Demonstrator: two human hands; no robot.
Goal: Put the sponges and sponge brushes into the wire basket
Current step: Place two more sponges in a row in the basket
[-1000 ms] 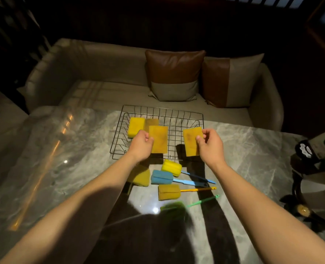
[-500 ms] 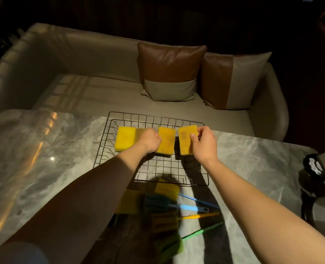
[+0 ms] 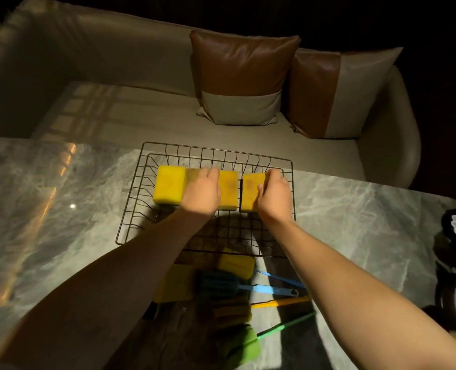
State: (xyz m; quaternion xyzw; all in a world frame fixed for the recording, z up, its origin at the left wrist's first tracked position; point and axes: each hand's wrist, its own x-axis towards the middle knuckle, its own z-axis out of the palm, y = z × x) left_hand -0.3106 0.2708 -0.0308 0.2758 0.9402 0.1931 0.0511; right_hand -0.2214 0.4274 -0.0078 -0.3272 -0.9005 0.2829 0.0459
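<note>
- A yellow sponge is pinched by the fingers (image 3: 271, 174) of the right hand (image 3: 273, 197); another is gripped by the left hand (image 3: 201, 194), both inside the wire basket (image 3: 291, 166).
- Beside the left fingers, a third sponge (image 3: 168, 188) lies on the basket floor.
- Behind both wrists, on the bench (image 3: 61, 209), one flat sponge (image 3: 174, 287) and five sponge brushes (image 3: 221, 283) are counted, handles pointing rightward, nearer the right hand.

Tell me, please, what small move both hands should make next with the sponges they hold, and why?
Probably let go and draw back. The left hand and right hand each press a yellow sponge low inside the wire basket, side by side, while the sponge brushes lie outside it.
</note>
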